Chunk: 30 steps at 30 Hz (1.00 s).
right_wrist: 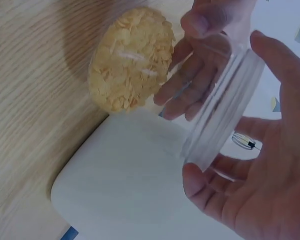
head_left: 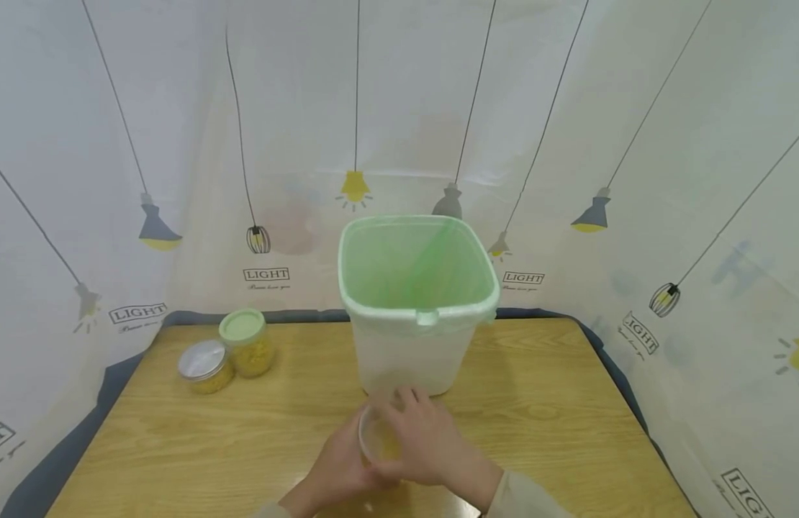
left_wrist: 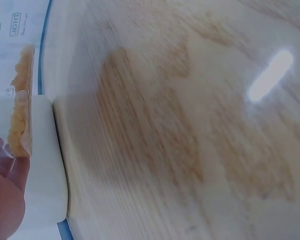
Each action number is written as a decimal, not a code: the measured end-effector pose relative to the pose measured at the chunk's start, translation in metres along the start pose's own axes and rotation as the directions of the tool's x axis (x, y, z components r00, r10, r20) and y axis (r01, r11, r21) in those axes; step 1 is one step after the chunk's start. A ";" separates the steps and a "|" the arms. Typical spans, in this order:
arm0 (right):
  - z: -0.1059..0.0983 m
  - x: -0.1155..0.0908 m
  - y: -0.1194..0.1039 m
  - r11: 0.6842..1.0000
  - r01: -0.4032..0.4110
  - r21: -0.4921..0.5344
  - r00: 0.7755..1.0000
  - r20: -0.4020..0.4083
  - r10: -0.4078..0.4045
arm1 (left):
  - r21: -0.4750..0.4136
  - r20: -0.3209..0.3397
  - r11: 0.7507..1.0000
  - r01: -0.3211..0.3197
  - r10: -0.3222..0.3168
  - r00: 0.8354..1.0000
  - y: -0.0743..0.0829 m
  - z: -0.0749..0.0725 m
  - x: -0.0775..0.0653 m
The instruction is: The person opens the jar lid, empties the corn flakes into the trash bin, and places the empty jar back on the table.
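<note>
A clear round jar point(head_left: 378, 435) with yellow flakes point(right_wrist: 130, 60) at its bottom is held above the table, in front of a white bin point(head_left: 406, 352). My left hand point(head_left: 341, 460) grips the jar's body from the side; in the left wrist view its fingers reach the jar's wall. The thumb and fingers of my right hand point(head_left: 428, 439) curl round the clear lid point(right_wrist: 219, 115) at the top, as the right wrist view shows. The jar is tilted in that view. From the head view, my hands hide much of the jar.
A light green bag lines the bin, its folded edge point(head_left: 425, 316) over the rim. At the table's back left stand a green-lidded jar point(head_left: 247, 345) and a silver-lidded jar point(head_left: 205, 367), both with yellow contents. A printed curtain point(head_left: 399, 108) surrounds the wooden table point(head_left: 199, 453).
</note>
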State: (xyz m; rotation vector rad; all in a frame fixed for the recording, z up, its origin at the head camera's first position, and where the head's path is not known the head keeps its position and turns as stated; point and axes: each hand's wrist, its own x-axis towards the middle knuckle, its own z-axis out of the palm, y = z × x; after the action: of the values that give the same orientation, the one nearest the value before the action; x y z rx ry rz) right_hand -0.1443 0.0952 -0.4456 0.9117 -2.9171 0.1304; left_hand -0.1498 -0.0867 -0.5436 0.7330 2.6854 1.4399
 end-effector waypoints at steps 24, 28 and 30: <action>-0.011 0.003 -0.002 1.000 -0.020 -0.008 0.998 0.058 0.021 | -0.047 0.011 0.999 0.020 -0.020 1.000 -0.007 0.006 -0.002; -0.009 0.003 -0.002 1.000 0.007 -0.026 0.997 0.075 -0.005 | -0.055 0.012 0.998 -0.004 0.005 1.000 -0.009 0.008 -0.003; -0.008 0.002 0.000 0.999 0.044 0.005 0.995 0.089 -0.044 | -0.017 0.027 1.000 0.002 -0.002 1.000 -0.009 0.008 -0.004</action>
State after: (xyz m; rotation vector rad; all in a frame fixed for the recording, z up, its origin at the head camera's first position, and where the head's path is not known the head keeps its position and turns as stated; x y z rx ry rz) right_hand -0.1452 0.0947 -0.4370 1.0068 -2.9756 0.0934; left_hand -0.1482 -0.0859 -0.5560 0.7433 2.6495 1.4405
